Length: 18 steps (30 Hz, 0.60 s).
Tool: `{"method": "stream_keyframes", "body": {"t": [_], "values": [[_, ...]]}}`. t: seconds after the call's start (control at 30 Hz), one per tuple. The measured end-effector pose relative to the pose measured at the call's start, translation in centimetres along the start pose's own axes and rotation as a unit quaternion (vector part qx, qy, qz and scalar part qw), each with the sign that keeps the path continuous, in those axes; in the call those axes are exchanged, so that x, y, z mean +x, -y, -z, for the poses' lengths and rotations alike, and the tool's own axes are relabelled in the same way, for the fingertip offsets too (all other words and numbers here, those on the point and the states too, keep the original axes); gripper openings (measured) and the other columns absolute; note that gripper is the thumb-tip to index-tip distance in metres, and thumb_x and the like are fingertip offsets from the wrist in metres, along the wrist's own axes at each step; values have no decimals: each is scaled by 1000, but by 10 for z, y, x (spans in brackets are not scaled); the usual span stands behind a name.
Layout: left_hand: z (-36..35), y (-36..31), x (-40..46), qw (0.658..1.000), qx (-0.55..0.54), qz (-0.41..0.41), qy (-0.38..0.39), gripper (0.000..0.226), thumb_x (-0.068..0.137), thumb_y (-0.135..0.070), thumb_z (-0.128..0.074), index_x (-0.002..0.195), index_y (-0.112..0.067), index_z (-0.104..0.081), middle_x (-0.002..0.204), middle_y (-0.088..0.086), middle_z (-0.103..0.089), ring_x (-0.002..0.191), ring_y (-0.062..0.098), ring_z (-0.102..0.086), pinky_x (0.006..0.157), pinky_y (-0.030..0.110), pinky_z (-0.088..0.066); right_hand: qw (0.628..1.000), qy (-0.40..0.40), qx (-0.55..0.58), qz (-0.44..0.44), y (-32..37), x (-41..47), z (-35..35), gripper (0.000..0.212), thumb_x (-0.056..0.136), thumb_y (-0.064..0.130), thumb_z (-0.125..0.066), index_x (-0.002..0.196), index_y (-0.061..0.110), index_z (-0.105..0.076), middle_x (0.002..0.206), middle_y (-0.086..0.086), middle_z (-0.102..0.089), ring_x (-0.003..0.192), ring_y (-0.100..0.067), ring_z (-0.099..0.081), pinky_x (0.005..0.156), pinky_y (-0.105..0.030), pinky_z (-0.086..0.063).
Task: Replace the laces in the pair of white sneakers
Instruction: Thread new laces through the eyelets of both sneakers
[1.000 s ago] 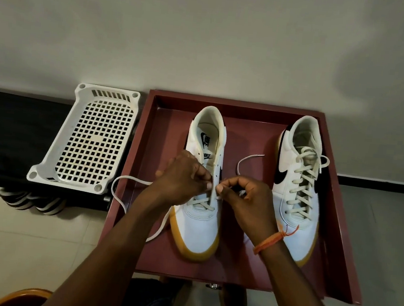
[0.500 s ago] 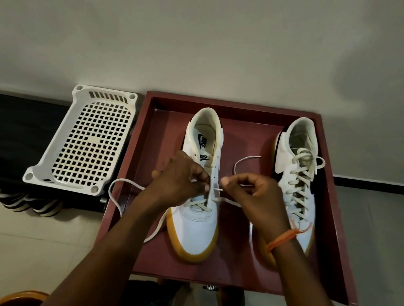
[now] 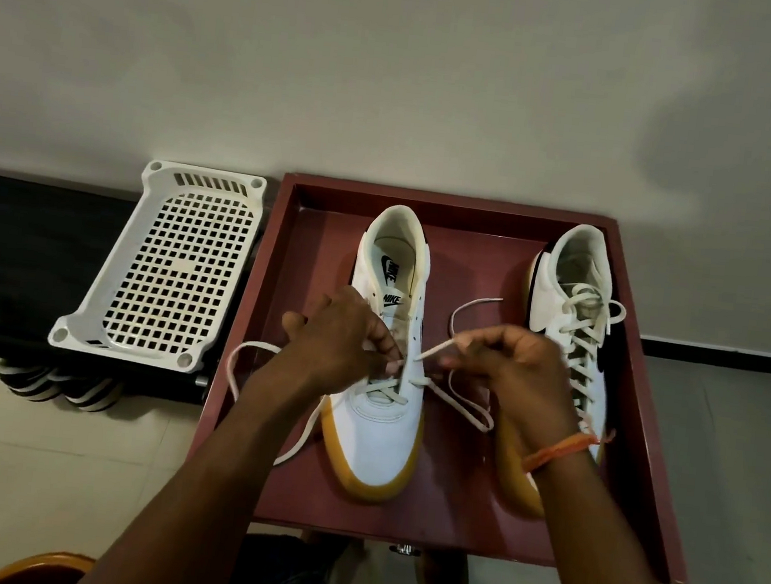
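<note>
Though partly hidden by hands point(image 3: 341, 334), lace point(image 3: 435, 344) in fingertip grip.

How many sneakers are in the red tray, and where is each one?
2. One sneaker lies in the middle of the tray, partly laced, under both hands. The other sneaker lies by the right wall, fully laced. None seems hidden.

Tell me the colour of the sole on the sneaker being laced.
Mustard yellow; the sneaker's sole shows best in the head view.

White sneakers point(image 3: 378, 429) (gum-yellow soles, black logos), cream laces point(image 3: 453, 401), maroon tray point(image 3: 644, 438), white grid-patterned basket point(image 3: 176, 270), orange wristband point(image 3: 557, 450)
</note>
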State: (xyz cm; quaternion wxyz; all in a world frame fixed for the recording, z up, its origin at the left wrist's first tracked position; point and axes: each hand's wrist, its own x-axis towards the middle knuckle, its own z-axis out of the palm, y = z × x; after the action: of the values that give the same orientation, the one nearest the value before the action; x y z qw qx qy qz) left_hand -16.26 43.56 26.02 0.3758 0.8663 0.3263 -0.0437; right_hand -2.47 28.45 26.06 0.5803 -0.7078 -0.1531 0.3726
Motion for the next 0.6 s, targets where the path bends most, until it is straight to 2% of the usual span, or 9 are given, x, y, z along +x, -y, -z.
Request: {"method": "stream_keyframes", "body": {"t": [0.03,0.07,0.17,0.23,0.27,0.37,0.4,0.5,0.6], "values": [[1,2,0,1000,4,8,1,10,75,-30,-83,74,-37,-76,87,-15,-68,104,10,-55,100,37,-39,998,-26,53,-2,6,3,11,8,88,0,-64,81,3,-66,75,-11,-74,74,-26,-73,69,-35,-56],[1,1,-1,1000,-2,12,6,9,75,-28,-83,75,-35,-77,84,-16,-69,104,8,-55,102,39,-36,991,-64,115,3,11,6,22,10,90,-2,-61,82,3,-63,74,-8,-72,72,-24,-73,70,-36,-59],[3,0,-3,999,-31,3,9,6,76,-22,-83,79,-26,-79,81,-17,-70,97,2,-60,97,28,-40,964,-170,197,48,15,11,40,5,94,2,-59,90,2,-60,78,-9,-68,70,-22,-70,66,-33,-59],[7,-3,-5,998,-58,-6,17,5,79,-17,-81,82,-21,-79,78,-15,-71,83,-8,-63,81,9,-42,971,-161,167,60,10,9,28,5,95,5,-58,97,0,-59,83,-12,-67,68,-22,-69,63,-32,-59],[9,-4,-5,997,-74,-6,23,4,81,-16,-79,84,-19,-79,77,-13,-72,78,-10,-63,76,7,-43,978,-137,145,57,6,7,18,5,95,5,-58,99,1,-58,85,-12,-67,67,-23,-69,59,-32,-59],[15,-4,-4,994,-107,-17,9,10,91,-15,-69,94,-18,-78,91,-11,-74,87,-2,-67,84,22,-50,996,-55,52,39,-5,2,-9,21,91,11,-66,111,10,-60,94,-11,-70,66,-22,-68,53,-29,-56],[17,-5,-4,994,-107,-28,-14,14,93,-12,-66,97,-17,-78,94,-12,-73,89,-2,-65,84,20,-49,999,-28,14,39,-10,1,-15,27,88,14,-70,115,14,-62,94,-10,-71,69,-21,-70,55,-29,-57],[20,-8,-5,989,-86,-37,-115,25,93,-4,-62,107,-20,-76,96,-15,-59,87,-3,-55,79,8,-42,992,7,-98,81,-25,-4,-25,25,79,18,-80,103,18,-74,84,-2,-74,77,-19,-72,68,-33,-60],[18,-11,-6,990,-58,-25,-129,33,91,-7,-66,119,-24,-71,112,-8,-45,108,13,-49,92,24,-45,975,-12,-162,151,-29,-4,-27,7,75,16,-83,79,15,-77,73,5,-73,69,-11,-69,66,-27,-56]]}}
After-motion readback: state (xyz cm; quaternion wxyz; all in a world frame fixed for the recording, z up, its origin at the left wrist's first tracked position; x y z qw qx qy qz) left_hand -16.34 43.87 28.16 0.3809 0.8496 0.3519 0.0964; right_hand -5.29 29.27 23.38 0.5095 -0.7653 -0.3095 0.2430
